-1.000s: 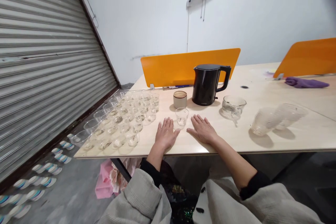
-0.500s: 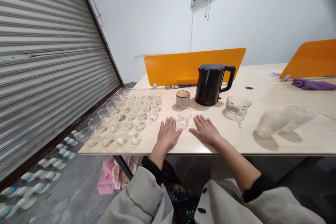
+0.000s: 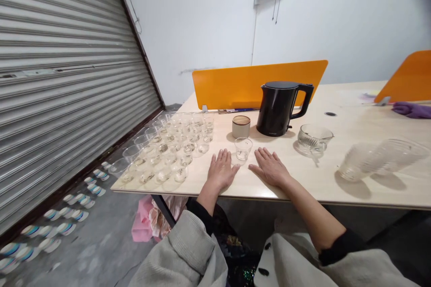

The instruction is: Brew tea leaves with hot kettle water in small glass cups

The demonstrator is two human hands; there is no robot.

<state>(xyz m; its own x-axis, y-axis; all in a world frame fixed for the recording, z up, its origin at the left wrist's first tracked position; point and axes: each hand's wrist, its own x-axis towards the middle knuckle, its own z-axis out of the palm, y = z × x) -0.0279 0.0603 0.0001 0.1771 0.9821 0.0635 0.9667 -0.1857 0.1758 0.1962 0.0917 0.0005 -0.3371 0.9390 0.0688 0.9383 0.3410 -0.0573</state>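
Left hand [image 3: 221, 173] and right hand [image 3: 271, 169] lie flat, unclenched — a cup [image 3: 243, 154] between. Just beyond stand jar [image 3: 241, 129] and kettle [image 3: 276, 111]; more cups [image 3: 170, 149] crowd the left.

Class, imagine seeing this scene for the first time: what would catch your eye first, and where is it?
The black kettle stands out most, in front of a bright orange panel on the pale table. Next comes the crowd of clear cups at the table's left end. In the foreground, the left hand and right hand lie palm down, one cup between them.
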